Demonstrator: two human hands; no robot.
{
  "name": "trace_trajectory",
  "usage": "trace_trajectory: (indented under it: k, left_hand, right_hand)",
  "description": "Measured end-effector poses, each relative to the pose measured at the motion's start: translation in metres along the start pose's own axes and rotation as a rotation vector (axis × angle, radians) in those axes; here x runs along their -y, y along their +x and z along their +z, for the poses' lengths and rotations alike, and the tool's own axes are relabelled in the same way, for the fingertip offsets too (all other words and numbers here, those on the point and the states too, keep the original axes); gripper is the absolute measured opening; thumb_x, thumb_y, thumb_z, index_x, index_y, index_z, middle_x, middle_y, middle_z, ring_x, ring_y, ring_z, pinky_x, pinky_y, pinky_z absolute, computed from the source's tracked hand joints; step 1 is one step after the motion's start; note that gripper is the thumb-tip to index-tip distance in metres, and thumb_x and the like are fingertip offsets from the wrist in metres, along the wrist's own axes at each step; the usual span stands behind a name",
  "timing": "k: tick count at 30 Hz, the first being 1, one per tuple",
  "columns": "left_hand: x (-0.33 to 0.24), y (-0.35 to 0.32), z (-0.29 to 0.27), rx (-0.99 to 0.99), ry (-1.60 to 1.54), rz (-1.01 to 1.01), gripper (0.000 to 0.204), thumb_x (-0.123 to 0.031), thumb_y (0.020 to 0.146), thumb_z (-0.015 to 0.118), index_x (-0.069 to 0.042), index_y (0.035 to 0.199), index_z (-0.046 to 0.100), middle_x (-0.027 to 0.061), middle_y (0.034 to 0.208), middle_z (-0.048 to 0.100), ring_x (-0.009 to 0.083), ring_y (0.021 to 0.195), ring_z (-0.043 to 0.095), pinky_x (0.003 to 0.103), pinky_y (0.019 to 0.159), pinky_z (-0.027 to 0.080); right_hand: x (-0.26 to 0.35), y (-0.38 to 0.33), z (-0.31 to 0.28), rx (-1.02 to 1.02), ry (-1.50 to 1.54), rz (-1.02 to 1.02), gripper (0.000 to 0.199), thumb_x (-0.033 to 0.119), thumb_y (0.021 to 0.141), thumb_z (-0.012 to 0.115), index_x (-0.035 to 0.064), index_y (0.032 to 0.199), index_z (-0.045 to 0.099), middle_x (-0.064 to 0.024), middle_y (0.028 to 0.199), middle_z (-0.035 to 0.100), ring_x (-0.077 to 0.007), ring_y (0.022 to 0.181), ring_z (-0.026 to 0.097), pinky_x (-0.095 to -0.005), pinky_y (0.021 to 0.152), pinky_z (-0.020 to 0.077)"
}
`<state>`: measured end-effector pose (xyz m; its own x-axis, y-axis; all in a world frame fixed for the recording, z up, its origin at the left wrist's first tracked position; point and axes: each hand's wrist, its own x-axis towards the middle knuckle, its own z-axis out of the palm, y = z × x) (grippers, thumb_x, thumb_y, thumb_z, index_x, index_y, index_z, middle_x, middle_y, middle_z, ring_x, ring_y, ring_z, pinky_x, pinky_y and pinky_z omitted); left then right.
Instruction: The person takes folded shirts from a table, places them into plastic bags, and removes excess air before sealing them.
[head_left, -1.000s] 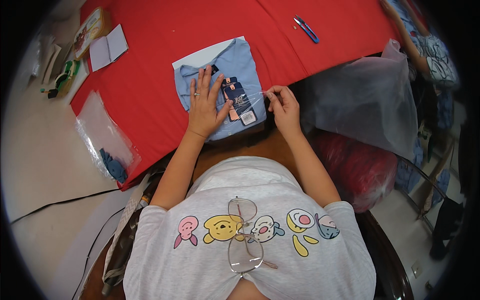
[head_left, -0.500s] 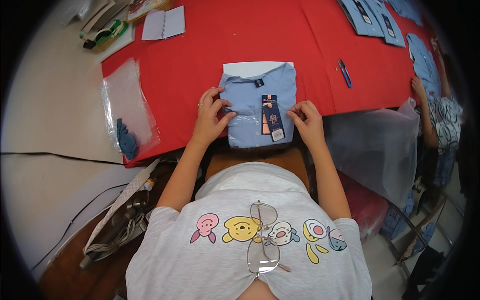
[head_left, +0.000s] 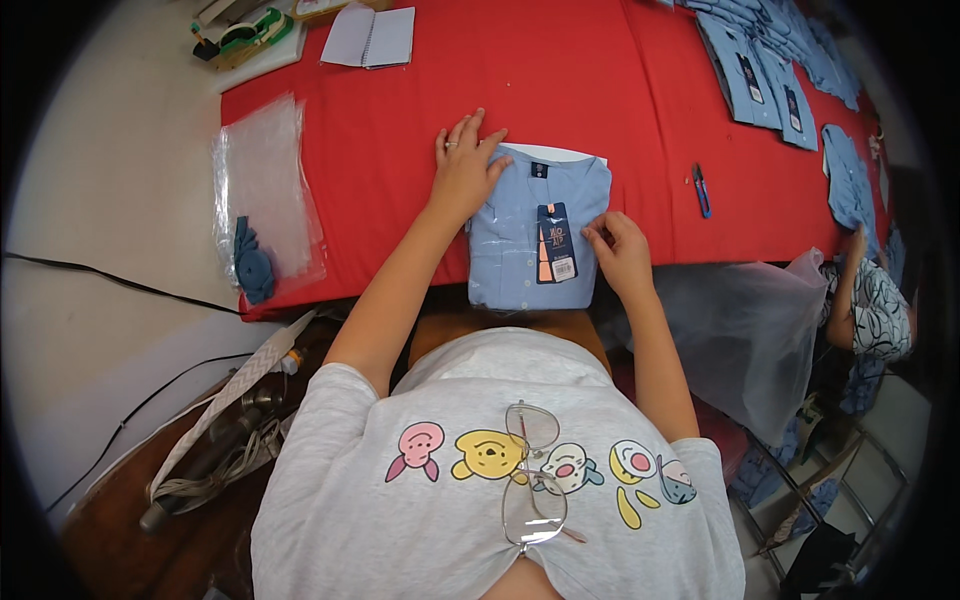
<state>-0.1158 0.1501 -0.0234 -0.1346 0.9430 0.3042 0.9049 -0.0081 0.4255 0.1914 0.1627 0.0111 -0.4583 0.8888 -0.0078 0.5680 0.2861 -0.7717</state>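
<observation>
By the blue shirt's (head_left: 502,265) upper left corner my left hand (head_left: 466,172) lies spread; my right hand (head_left: 622,250) is curled at its right edge, whether gripping the clear film (head_left: 488,244) I cannot tell. Uneven tugging could crease the shirt, at the red table's (head_left: 400,130) near edge, or skew its hang tag (head_left: 555,243).

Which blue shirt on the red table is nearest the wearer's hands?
The folded shirt at the table's near edge: left hand at its top-left corner, right hand at its right edge. The other shirts lie farther off, rightward.
</observation>
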Motion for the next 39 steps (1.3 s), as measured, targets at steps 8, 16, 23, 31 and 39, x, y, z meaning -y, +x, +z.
trace_trajectory:
  k: [8, 16, 23, 31, 39]
  left_hand:
    - [-0.02, -0.016, -0.063, 0.373, -0.295, 0.052, 0.023, -0.019, 0.089, 0.084, -0.012, 0.11, 0.08, 0.0073, 0.12, 0.065, 0.0284, 0.12, 0.061, 0.045, 0.114, 0.042]
    - [-0.03, -0.016, -0.056, 0.594, -0.168, 0.102, 0.015, -0.02, 0.087, 0.085, -0.013, 0.099, 0.078, 0.003, 0.109, 0.067, 0.0232, 0.117, 0.063, 0.043, 0.114, 0.041]
    - [-0.041, -0.023, -0.031, 0.166, -0.123, 0.386, 0.016, -0.023, 0.092, 0.081, -0.012, 0.101, 0.075, 0.0047, 0.111, 0.069, 0.0251, 0.11, 0.066, 0.042, 0.105, 0.047]
    - [-0.033, -0.054, -0.067, 0.389, -0.304, -0.001, 0.03, -0.026, 0.085, 0.089, -0.008, 0.101, 0.071, 0.0059, 0.115, 0.067, 0.0273, 0.109, 0.063, 0.041, 0.1, 0.047]
    - [-0.028, -0.063, -0.068, 0.446, -0.313, 0.043, 0.023, -0.024, 0.086, 0.088, -0.01, 0.094, 0.072, 0.0078, 0.12, 0.065, 0.0295, 0.122, 0.06, 0.048, 0.114, 0.039]
  right_hand:
    - [-0.008, -0.007, 0.005, -0.038, 0.134, 0.026, 0.014, 0.005, 0.096, 0.078, -0.0012, 0.092, 0.067, -0.0073, 0.086, 0.062, -0.0147, 0.075, 0.061, -0.0297, 0.066, 0.049]
    - [-0.006, -0.004, 0.006, -0.035, 0.01, -0.006, 0.013, 0.005, 0.093, 0.08, -0.0005, 0.091, 0.068, -0.0074, 0.087, 0.062, -0.0163, 0.072, 0.061, -0.0303, 0.066, 0.0495]
    - [0.002, -0.007, 0.003, -0.057, 0.053, 0.013, 0.013, 0.008, 0.088, 0.081, 0.0019, 0.089, 0.069, -0.0103, 0.083, 0.063, -0.0273, 0.075, 0.061, -0.0389, 0.067, 0.0482]
    - [-0.004, -0.017, -0.002, -0.068, 0.165, 0.004, 0.011, 0.002, 0.095, 0.079, -0.0013, 0.102, 0.073, -0.0072, 0.099, 0.071, -0.0138, 0.088, 0.068, -0.0275, 0.076, 0.0541]
    - [-0.006, -0.016, -0.006, -0.043, 0.223, 0.032, 0.008, 0.001, 0.097, 0.077, -0.0015, 0.103, 0.072, -0.0089, 0.111, 0.072, -0.0161, 0.094, 0.069, -0.0305, 0.082, 0.0569]
